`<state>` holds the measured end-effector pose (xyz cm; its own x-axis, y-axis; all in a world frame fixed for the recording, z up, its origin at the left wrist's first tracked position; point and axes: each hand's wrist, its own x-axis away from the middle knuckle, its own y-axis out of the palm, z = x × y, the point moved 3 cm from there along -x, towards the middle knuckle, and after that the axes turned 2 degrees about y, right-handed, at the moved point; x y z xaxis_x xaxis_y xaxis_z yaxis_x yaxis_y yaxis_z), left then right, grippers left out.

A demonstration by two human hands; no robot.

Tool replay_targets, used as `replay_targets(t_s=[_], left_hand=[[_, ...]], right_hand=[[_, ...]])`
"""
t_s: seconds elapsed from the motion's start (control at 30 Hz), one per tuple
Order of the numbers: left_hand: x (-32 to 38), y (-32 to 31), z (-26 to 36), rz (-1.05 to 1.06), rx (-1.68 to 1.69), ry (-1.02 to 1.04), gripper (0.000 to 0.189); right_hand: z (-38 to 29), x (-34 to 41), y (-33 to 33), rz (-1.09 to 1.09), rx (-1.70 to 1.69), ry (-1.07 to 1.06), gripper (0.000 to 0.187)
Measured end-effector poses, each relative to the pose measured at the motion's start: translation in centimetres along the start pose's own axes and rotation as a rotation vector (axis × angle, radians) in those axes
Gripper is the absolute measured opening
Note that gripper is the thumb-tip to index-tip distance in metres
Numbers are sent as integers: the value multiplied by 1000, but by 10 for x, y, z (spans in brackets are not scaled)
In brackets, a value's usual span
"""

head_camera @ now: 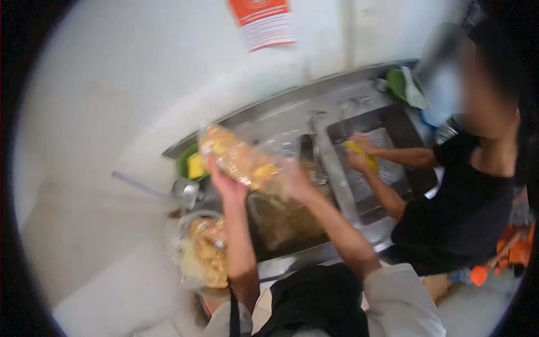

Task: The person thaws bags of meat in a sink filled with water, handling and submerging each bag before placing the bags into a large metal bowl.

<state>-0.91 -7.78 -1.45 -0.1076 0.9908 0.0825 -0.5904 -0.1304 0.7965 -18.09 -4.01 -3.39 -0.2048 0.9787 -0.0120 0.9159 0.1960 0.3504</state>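
Up in front of me, over the left basin of a steel double sink, I hold a clear plastic bag of raw yellowish meat, probably chicken. My left hand supports the bag's full end from below. At its loose end, my right hand grips the plastic, with the fingers partly hidden and blurred. Murky water lies in the basin below the bag. Left of my left forearm, a bowl lined with clear plastic holds more pieces of the same meat.
A green bowl with a yellow sponge and a metal cup stand at the sink's left end. On the right, a co-worker holds a yellow cloth over the right basin. Another green bowl stands at the back right.
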Motion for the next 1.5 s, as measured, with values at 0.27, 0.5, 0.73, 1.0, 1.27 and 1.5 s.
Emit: replay_targets(t_s=[0.27, 0.5, 0.73, 1.0, 1.27, 1.5], left_hand=[[-5, -103, -46, -99, 153, 8, 62], [29, -117, -78, 17, -604, 96, 61], [86, -77, -111, -197, 147, -196, 67], [160, -28, -115, -218, 45, -674, 82], [143, -24, -23, -326, -1402, 165, 131], [158, -18, 48, -264, -858, 255, 70]], right_hand=[[-37, 10, 37, 133, 242, -119, 24], [13, 6, 32, -111, -109, -56, 33], [-51, 61, 75, 55, -28, 251, 46], [-28, 27, 54, -322, 142, 22, 49], [-90, 51, 34, -465, -24, 9, 54], [-116, 55, 134, -643, 126, 192, 35]])
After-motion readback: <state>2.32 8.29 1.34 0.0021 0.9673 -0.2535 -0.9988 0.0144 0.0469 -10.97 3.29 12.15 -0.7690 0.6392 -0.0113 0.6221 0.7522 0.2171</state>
